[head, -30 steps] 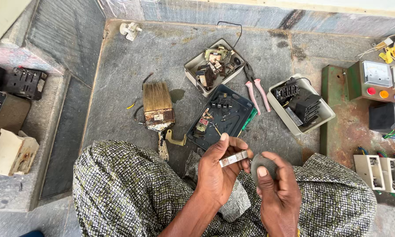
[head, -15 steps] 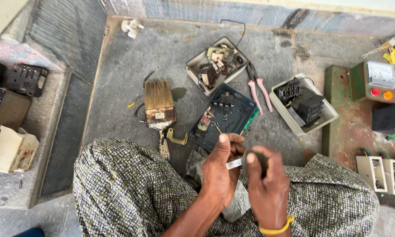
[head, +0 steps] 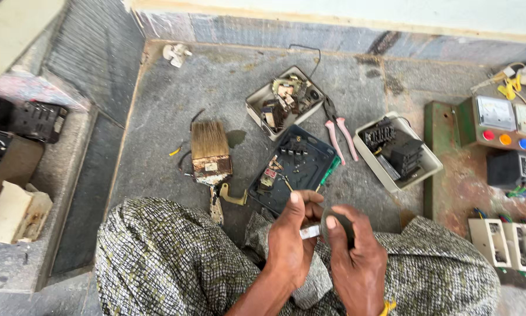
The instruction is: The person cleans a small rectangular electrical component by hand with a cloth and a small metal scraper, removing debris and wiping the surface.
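Note:
Over my lap, my left hand [head: 291,246] pinches a small silver metal strip [head: 310,232] between thumb and fingers. My right hand [head: 356,266], with a yellow band at the wrist, grips a dark round roll [head: 340,222] and presses it against the end of the strip. Both hands touch each other above my patterned cloth [head: 169,263]. Just beyond them lies a dark open tray of small electrical parts [head: 292,169] with a green-handled screwdriver [head: 328,174] at its right edge.
On the stone floor lie a worn paintbrush [head: 209,149], pink-handled pliers [head: 339,131], a beige box of parts [head: 283,99] and a white box of black components [head: 397,149]. A green panel with meters and coloured buttons [head: 499,126] stands right; switch plates [head: 508,240] sit below it.
My right hand has come up from my lap and brought the dark roll against the strip held in my left hand. The view has shifted slightly.

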